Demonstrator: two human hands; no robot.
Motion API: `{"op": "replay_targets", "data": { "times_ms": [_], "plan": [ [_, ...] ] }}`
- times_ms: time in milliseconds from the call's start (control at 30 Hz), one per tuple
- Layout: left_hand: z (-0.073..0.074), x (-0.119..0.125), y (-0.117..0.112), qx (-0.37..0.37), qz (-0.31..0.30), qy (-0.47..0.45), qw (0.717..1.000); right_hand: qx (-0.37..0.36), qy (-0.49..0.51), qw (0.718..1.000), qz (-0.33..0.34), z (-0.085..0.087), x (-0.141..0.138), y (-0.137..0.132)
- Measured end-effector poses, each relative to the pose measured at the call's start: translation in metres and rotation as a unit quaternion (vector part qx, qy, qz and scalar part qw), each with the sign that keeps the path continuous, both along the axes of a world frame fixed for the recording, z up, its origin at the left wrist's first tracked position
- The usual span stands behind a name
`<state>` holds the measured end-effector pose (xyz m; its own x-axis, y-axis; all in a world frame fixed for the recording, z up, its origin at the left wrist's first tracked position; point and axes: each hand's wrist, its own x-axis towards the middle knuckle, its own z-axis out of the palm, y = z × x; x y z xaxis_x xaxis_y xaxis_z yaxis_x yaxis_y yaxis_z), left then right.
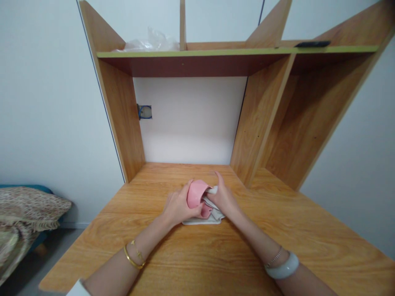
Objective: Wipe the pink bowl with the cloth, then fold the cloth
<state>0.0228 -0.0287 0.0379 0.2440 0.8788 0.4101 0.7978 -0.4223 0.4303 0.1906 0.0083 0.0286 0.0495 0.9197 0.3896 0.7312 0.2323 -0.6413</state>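
A pink cup [195, 194] lies tilted on its side over the wooden desk [197, 255], its opening turned towards the right. My left hand [178, 206] is wrapped round the cup's body. My right hand [222, 198] is closed on a pale grey cloth [207, 218] and presses part of it against the cup's mouth. The rest of the cloth lies crumpled on the desk under both hands. A gold bangle sits on my left wrist, a white bangle and a thin chain on my right.
A wooden hutch [123, 123] rises behind the desk, with an upright divider [262, 123] right of my hands. Crumpled clear plastic [151, 43] and a dark flat object [312, 43] lie on its shelf. A patterned blanket [24, 209] lies low at the left.
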Motion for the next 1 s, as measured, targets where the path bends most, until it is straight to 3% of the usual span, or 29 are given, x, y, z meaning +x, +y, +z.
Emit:
{"op": "replay_targets", "data": {
  "times_ms": [133,233,400,567,733,833,900,1000],
  "plan": [
    [0.002,-0.003,0.000,0.021,-0.012,0.055,0.998,0.043,-0.110,0.992,0.035,0.008,0.000,-0.011],
    [0.003,-0.005,0.001,0.031,-0.023,0.071,0.997,0.056,-0.134,0.987,0.063,0.008,0.001,-0.012],
    [0.003,-0.005,0.001,0.027,-0.023,0.044,0.998,0.048,-0.016,0.994,0.102,0.002,0.002,-0.005],
    [-0.006,-0.006,0.008,0.002,-0.035,-0.094,0.995,0.022,0.116,0.989,0.094,-0.008,0.004,0.008],
    [-0.020,0.003,0.013,0.010,-0.113,-0.215,0.970,0.023,0.284,0.956,0.070,-0.021,0.003,0.018],
    [-0.021,0.006,0.012,0.032,-0.121,-0.229,0.965,-0.017,0.370,0.923,0.104,-0.027,-0.004,0.017],
    [-0.018,0.002,0.012,0.041,-0.102,-0.211,0.971,-0.038,0.379,0.914,0.140,-0.030,-0.010,0.015],
    [-0.012,-0.006,0.010,0.044,-0.066,-0.150,0.986,-0.017,0.298,0.943,0.149,-0.031,-0.015,0.015]
  ]
}}
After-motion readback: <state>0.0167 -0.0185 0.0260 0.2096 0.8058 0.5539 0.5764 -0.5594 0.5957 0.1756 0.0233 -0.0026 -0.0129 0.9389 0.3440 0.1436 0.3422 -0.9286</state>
